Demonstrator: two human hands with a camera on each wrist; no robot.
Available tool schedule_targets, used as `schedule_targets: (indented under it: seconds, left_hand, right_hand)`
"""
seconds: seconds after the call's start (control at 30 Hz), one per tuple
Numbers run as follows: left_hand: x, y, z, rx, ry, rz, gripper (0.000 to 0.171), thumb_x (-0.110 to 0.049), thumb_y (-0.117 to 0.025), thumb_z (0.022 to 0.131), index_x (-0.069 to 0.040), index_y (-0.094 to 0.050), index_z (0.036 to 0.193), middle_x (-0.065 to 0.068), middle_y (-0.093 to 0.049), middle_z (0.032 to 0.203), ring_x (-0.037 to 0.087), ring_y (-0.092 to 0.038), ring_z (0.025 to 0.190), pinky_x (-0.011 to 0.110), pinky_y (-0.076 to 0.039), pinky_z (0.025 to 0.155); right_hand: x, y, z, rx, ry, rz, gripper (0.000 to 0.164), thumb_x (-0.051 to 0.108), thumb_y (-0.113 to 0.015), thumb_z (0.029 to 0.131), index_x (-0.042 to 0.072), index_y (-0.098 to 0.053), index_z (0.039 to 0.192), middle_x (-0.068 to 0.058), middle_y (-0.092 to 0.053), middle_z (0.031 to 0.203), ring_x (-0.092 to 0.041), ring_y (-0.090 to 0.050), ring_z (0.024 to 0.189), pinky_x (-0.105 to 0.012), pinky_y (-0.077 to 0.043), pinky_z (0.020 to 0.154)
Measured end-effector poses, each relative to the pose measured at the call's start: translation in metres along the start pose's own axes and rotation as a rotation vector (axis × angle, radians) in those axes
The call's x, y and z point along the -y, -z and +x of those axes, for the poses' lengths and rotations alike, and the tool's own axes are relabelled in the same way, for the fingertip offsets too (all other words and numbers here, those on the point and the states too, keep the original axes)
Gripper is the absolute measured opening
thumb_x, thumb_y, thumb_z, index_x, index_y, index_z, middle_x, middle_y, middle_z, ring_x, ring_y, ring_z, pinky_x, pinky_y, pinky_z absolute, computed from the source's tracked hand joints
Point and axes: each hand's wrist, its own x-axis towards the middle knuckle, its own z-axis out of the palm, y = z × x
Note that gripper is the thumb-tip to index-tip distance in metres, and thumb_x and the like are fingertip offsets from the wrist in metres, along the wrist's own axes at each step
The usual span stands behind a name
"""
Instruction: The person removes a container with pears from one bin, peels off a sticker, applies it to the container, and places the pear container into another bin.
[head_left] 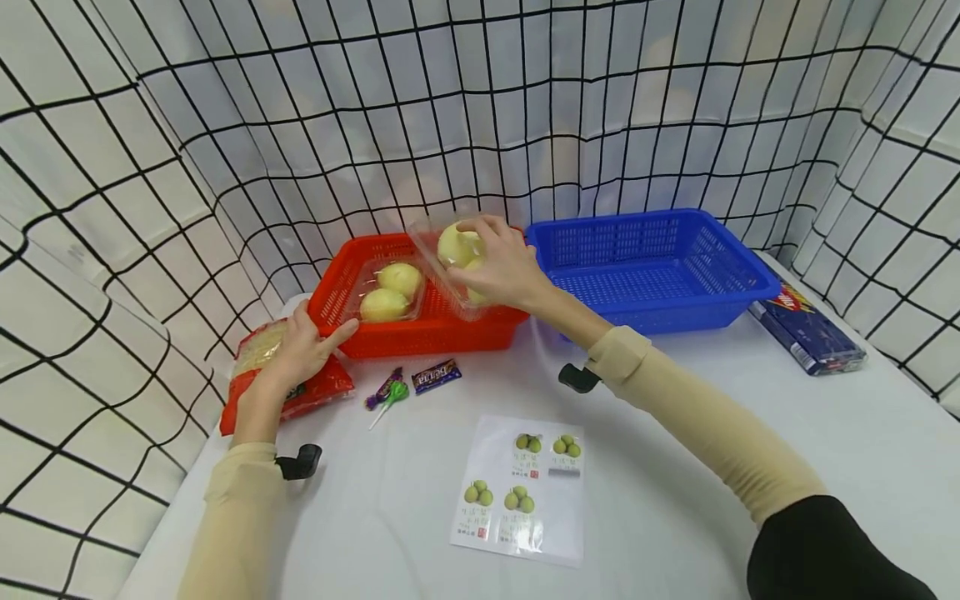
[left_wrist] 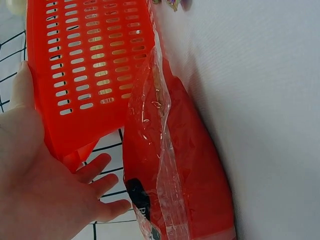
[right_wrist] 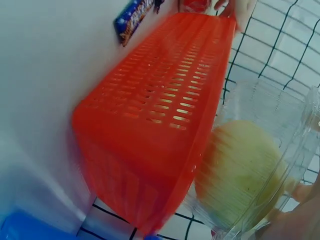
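My right hand (head_left: pixel 502 262) grips a clear plastic box (right_wrist: pixel 260 107) that holds pale yellow-green round fruit (right_wrist: pixel 240 175). This box is tilted above the right part of the red basket (head_left: pixel 431 337). Inside the basket, on its left, sits another clear box with two similar fruits (head_left: pixel 385 305). My left hand (head_left: pixel 300 350) rests at the basket's left end, thumb along the rim and fingers loosely spread in the left wrist view. Just below that hand lies a red plastic bag (left_wrist: pixel 185 150) with pale contents showing through its window in the head view.
A blue basket (head_left: pixel 637 321) stands to the right of the red one, and a dark blue pack (head_left: pixel 810 325) lies beyond it. In front are a candy bar (head_left: pixel 437 377), a purple-wrapped candy (head_left: pixel 384 388), a green lollipop (head_left: pixel 396 392) and a fruit sticker sheet (head_left: pixel 555 517). Black netting (head_left: pixel 462 125) surrounds the table.
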Motion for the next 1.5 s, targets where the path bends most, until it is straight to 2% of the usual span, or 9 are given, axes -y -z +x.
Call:
schedule_targets:
  seconds: [0.17, 0.3, 0.43, 0.67, 0.9, 1.1, 1.27, 1.37, 1.5]
  left_hand:
    - [0.000, 0.002, 0.000, 0.017, 0.012, 0.026, 0.106, -0.065, -0.048, 0.100, 0.007, 0.003, 0.159, 0.037, -0.025, 0.150, 0.050, -0.028, 0.137, 0.072, -0.028, 0.117]
    - [0.002, 0.001, 0.000, 0.029, 0.027, 0.062, 0.109, -0.067, -0.045, 0.100, 0.009, 0.008, 0.159, 0.039, -0.023, 0.153, 0.053, -0.026, 0.140, 0.074, -0.024, 0.118]
    - [0.001, 0.002, 0.000, 0.028, 0.028, 0.071, 0.110, -0.068, -0.044, 0.100, 0.009, 0.008, 0.159, 0.039, -0.022, 0.153, 0.054, -0.024, 0.140, 0.075, -0.021, 0.119]
    - [-0.003, 0.002, 0.000, 0.009, 0.011, 0.081, 0.106, -0.066, -0.045, 0.101, 0.008, 0.005, 0.159, 0.039, -0.026, 0.150, 0.054, -0.024, 0.139, 0.075, -0.019, 0.118]
    - [-0.006, 0.003, -0.002, 0.022, 0.027, 0.070, 0.107, -0.065, -0.045, 0.101, 0.007, 0.007, 0.159, 0.039, -0.022, 0.153, 0.055, -0.020, 0.141, 0.076, -0.016, 0.119]
    - [-0.006, 0.003, -0.001, 0.020, 0.008, 0.049, 0.104, -0.063, -0.047, 0.101, 0.006, 0.005, 0.159, 0.036, -0.026, 0.151, 0.050, -0.025, 0.138, 0.074, -0.026, 0.117]
    - [-0.007, 0.002, 0.001, 0.034, 0.016, 0.041, 0.107, -0.065, -0.046, 0.101, 0.006, 0.009, 0.159, 0.037, -0.019, 0.156, 0.053, -0.017, 0.143, 0.075, -0.019, 0.119]
    - [-0.006, 0.003, 0.000, 0.038, 0.030, 0.033, 0.108, -0.065, -0.047, 0.100, 0.006, 0.010, 0.159, 0.036, -0.016, 0.158, 0.053, -0.013, 0.145, 0.076, -0.015, 0.119]
    - [-0.006, 0.005, -0.003, 0.045, 0.040, 0.025, 0.108, -0.066, -0.047, 0.100, 0.004, 0.011, 0.160, 0.035, -0.017, 0.158, 0.052, -0.013, 0.145, 0.076, -0.017, 0.119]
  right_hand:
    - [-0.001, 0.016, -0.025, 0.015, 0.105, 0.001, 0.066, 0.048, -0.066, 0.085, 0.029, -0.050, 0.146, -0.003, -0.037, 0.163, -0.035, -0.038, 0.144, -0.060, -0.037, 0.109]
    - [0.000, 0.023, -0.049, 0.043, 0.198, -0.026, 0.066, 0.047, -0.068, 0.084, 0.028, -0.053, 0.145, -0.001, -0.039, 0.162, -0.030, -0.040, 0.143, -0.051, -0.040, 0.103]
    - [-0.001, 0.028, -0.072, 0.065, 0.239, -0.063, 0.067, 0.047, -0.069, 0.083, 0.029, -0.053, 0.145, -0.001, -0.038, 0.163, -0.028, -0.037, 0.145, -0.047, -0.041, 0.098]
    - [-0.007, 0.035, -0.104, 0.083, 0.259, -0.073, 0.070, 0.048, -0.071, 0.082, 0.031, -0.052, 0.146, -0.001, -0.036, 0.165, -0.030, -0.035, 0.148, -0.058, -0.043, 0.107]
    - [-0.007, 0.041, -0.134, 0.130, 0.315, -0.082, 0.071, 0.046, -0.074, 0.080, 0.033, -0.052, 0.146, 0.002, -0.032, 0.168, -0.031, -0.032, 0.153, -0.070, -0.036, 0.113]
    - [-0.005, 0.050, -0.148, 0.214, 0.328, -0.084, 0.070, 0.049, -0.074, 0.079, 0.037, -0.052, 0.145, 0.005, -0.033, 0.168, -0.029, -0.033, 0.154, -0.071, -0.035, 0.113]
    - [-0.006, 0.057, -0.152, 0.293, 0.381, -0.080, 0.070, 0.049, -0.076, 0.078, 0.038, -0.054, 0.144, 0.010, -0.037, 0.165, -0.022, -0.033, 0.153, -0.069, -0.036, 0.113]
    - [-0.007, 0.058, -0.156, 0.377, 0.449, -0.072, 0.070, 0.049, -0.076, 0.079, 0.039, -0.053, 0.145, 0.011, -0.037, 0.165, -0.018, -0.032, 0.154, -0.068, -0.035, 0.115]
    - [-0.005, 0.056, -0.162, 0.514, 0.521, -0.057, 0.068, 0.048, -0.072, 0.082, 0.040, -0.050, 0.146, 0.012, -0.034, 0.166, -0.018, -0.029, 0.155, -0.065, -0.029, 0.121]
